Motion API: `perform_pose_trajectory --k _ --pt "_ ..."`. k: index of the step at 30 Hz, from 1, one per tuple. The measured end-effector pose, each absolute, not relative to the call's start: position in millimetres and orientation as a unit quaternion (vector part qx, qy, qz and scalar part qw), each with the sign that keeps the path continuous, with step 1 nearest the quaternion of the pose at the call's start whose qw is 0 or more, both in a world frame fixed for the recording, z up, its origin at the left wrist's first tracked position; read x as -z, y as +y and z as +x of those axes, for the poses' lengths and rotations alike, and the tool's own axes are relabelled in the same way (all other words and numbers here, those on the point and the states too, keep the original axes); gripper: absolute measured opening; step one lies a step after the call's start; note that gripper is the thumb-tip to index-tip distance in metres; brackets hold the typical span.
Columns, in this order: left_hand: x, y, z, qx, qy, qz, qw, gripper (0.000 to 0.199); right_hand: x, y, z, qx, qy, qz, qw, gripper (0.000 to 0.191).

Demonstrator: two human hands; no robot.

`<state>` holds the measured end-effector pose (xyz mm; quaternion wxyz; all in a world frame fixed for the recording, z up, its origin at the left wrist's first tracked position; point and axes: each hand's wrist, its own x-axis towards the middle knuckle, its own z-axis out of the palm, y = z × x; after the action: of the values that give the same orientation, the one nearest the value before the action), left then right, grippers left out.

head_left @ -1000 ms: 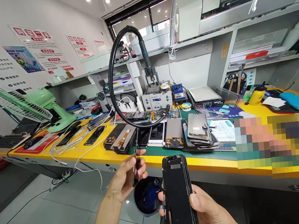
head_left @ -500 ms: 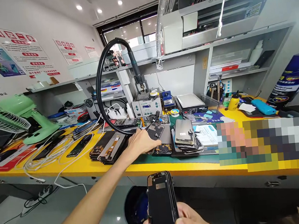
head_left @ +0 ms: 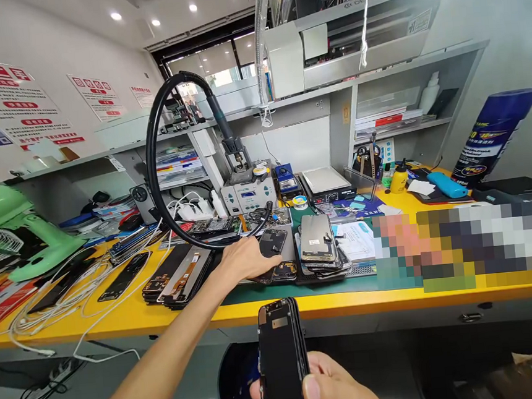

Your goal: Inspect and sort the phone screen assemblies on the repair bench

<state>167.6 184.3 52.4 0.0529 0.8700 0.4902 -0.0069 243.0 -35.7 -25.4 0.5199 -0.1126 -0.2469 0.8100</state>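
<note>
My left hand (head_left: 243,260) is stretched over the middle of the bench. It grips a dark phone screen (head_left: 273,242), with the thumb across it and the other fingers largely hidden. Nearer to me, below the bench edge, my right hand (head_left: 336,386) holds a small stack of black phone screens (head_left: 279,353) by its sides, the inner faces with metal plates turned up. A pile of phone screens (head_left: 182,275) lies left of my left hand. Another screen stack (head_left: 316,238), grey on top, lies to its right.
A thick black hose (head_left: 151,153) arches over the bench from a hot-air station (head_left: 249,195). White cables (head_left: 64,291) and a green fan (head_left: 30,226) occupy the left side. A spray can (head_left: 493,136) stands right; a dark bin (head_left: 238,382) sits below.
The view has turned slightly right, so the bench and shelves appear farther left. The phone screen in my left hand is a little lower. My right hand keeps its stack.
</note>
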Motion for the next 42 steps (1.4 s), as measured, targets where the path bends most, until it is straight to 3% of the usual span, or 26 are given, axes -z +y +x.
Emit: perform_pose_trajectory --k 6,11,15,25,31,36,40,42 --pt "-80.2 180.7 143.5 -0.076 0.494 0.861 0.094 0.062 23.1 -16.1 241.6 -0.785 -0.207 -0.126 0.57 0.038" --pt "-110.7 142.5 104.3 -0.073 0.436 0.799 0.407 0.059 7.9 12.9 238.8 -0.75 -0.201 -0.15 0.612 0.033" --pt "-104.3 124.0 91.6 -0.071 0.43 0.747 0.502 0.066 -0.6 29.7 230.5 -0.732 -0.229 -0.163 0.621 0.032" --pt "-105.9 128.4 112.1 -0.034 0.472 0.746 0.468 0.056 2.9 37.4 216.6 -0.702 -0.247 -0.187 0.641 0.031" --pt "-119.5 132.2 124.0 0.017 0.494 0.759 0.424 0.064 1.8 48.2 214.3 -0.694 -0.221 -0.17 0.664 0.036" --pt "-127.3 145.7 136.4 0.02 0.511 0.758 0.405 0.071 9.8 45.5 210.1 -0.68 -0.177 -0.175 0.689 0.052" --pt "-122.8 173.0 153.2 0.042 0.495 0.805 0.324 0.042 31.4 20.1 200.6 -0.663 -0.146 -0.258 0.688 0.071" --pt "-115.2 188.5 164.3 0.065 0.478 0.837 0.258 0.037 44.1 7.1 194.9 -0.674 -0.175 -0.269 0.666 0.075"
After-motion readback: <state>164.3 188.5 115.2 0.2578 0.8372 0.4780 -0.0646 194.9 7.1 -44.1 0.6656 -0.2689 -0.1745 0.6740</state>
